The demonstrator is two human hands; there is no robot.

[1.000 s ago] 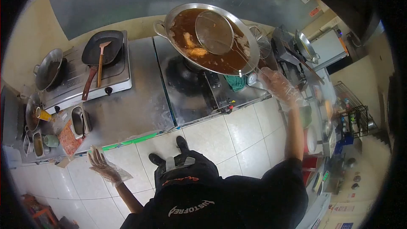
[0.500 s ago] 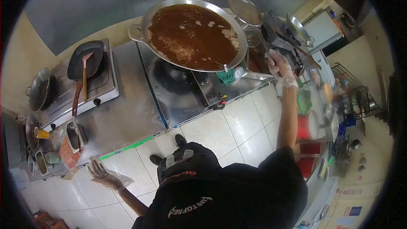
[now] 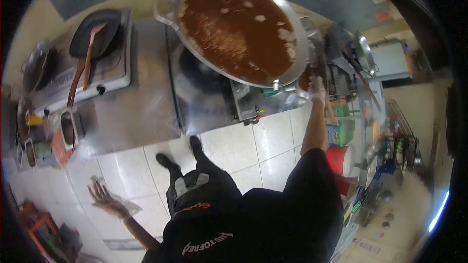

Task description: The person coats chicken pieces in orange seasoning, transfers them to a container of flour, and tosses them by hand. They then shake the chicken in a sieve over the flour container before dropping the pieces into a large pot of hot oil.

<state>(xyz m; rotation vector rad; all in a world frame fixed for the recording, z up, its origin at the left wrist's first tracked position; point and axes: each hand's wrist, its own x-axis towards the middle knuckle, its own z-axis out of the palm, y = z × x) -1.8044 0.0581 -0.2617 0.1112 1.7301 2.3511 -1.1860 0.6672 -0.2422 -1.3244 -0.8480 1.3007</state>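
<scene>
My left hand [image 3: 108,202], in a clear plastic glove, hangs over the tiled floor with its fingers spread and nothing in them. My right hand [image 3: 317,90], gloved the same way, reaches to the counter just right of the large wok [image 3: 300,70]. Motion smears its fingers, so I cannot make out whether they grip anything. Brown liquid [image 3: 253,29] with a foamy patch fills the wok, which has a metal clip on its near rim. Beneath it sits a black cooktop [image 3: 204,75] with a control panel.
To the left, a white stove [image 3: 114,78] carries a dark square pan [image 3: 105,44] with a spatula [image 3: 88,61] across it. A metal container [image 3: 68,124] stands at the counter's left edge. A red bucket [image 3: 339,160] and green bin [image 3: 346,131] are at the right.
My right hand has moved in closer to the wok's right side. The view has shifted, with the wok appearing higher and larger. My left hand stays spread, now farther from the counter edge.
</scene>
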